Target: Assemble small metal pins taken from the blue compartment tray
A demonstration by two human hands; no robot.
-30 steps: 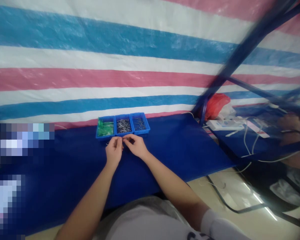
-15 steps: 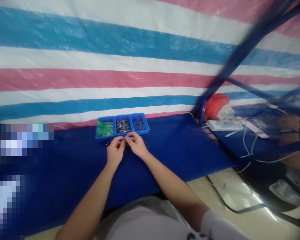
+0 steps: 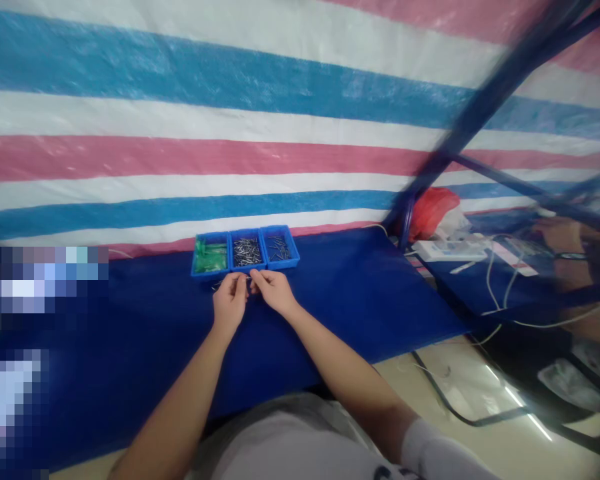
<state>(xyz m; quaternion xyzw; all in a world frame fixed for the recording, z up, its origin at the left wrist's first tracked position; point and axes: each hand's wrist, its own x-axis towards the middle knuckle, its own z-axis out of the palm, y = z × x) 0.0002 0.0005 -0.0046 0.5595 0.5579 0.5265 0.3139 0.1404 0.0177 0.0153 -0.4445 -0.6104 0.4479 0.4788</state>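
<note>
My left hand (image 3: 229, 299) and my right hand (image 3: 274, 292) meet just in front of the blue bins, both closed in a pinch. Between the fingertips a thin metal pin (image 3: 249, 278) bridges the small gap; its exact shape is too small to make out. Left of my left hand, thin metal pieces (image 3: 216, 286) poke out, lying on the table or held in the palm; I cannot tell which. The middle bin (image 3: 247, 269) holds many short metal pins, the right bin (image 3: 283, 264) fewer. Green plastic packaging (image 3: 211, 257) fills the left bin (image 3: 195, 274).
The blue table (image 3: 360, 293) runs up against a striped plastic sheet (image 3: 230, 157). At the right stand a dark metal frame (image 3: 460, 143), a red bag (image 3: 433, 212), a white power strip (image 3: 447, 251) and loose cables. Another person's arm (image 3: 587, 243) is at the far right.
My fingertips have drawn slightly apart, so the thin metal pin between them now shows. The other person's hand has shifted left and up. The bins have stayed put.
</note>
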